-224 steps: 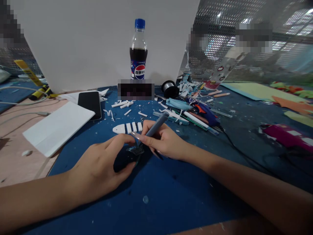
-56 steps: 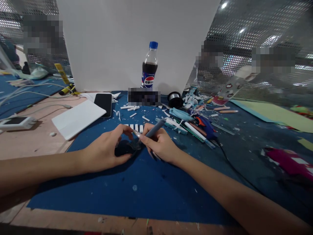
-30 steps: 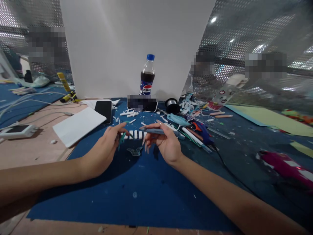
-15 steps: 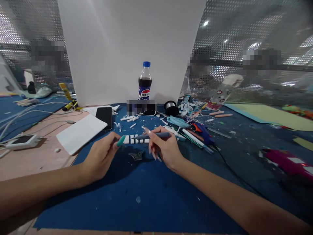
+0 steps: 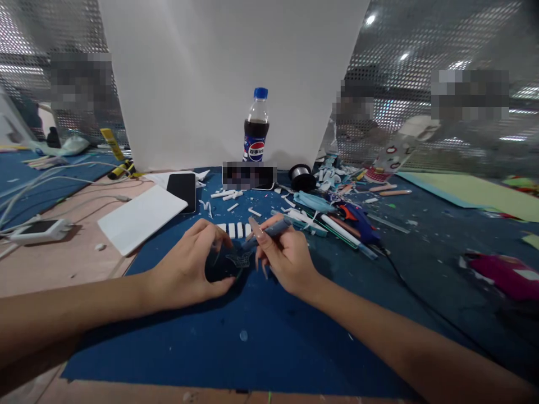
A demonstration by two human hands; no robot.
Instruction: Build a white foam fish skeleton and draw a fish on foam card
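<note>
My right hand (image 5: 290, 255) grips a grey-blue marker pen (image 5: 278, 225), slanted with its lower end toward the mat. That end is close to a small crown-shaped piece (image 5: 240, 260) with pale line markings, lying on the dark blue mat (image 5: 202, 342). On the left of the piece, my left hand (image 5: 196, 264) is open, thumb and fingers curved apart around it; whether the fingertips touch it I cannot tell. Just behind, a row of small white blocks (image 5: 240, 230) lies on the mat, partly covered by my right hand.
Behind the hands stand a cola bottle (image 5: 256, 132), a phone (image 5: 261, 178) and a wire spool (image 5: 302, 177). White and blue scraps, sticks and a blue glue gun (image 5: 360, 221) lie to the right, its cord trailing forward. At left are a white sheet (image 5: 143, 219), a dark phone (image 5: 183, 191) and cables.
My left hand has moved right and its fingers have spread around the crown-shaped piece. The marker has shifted from over the white blocks down toward that piece. The view has tilted slightly.
</note>
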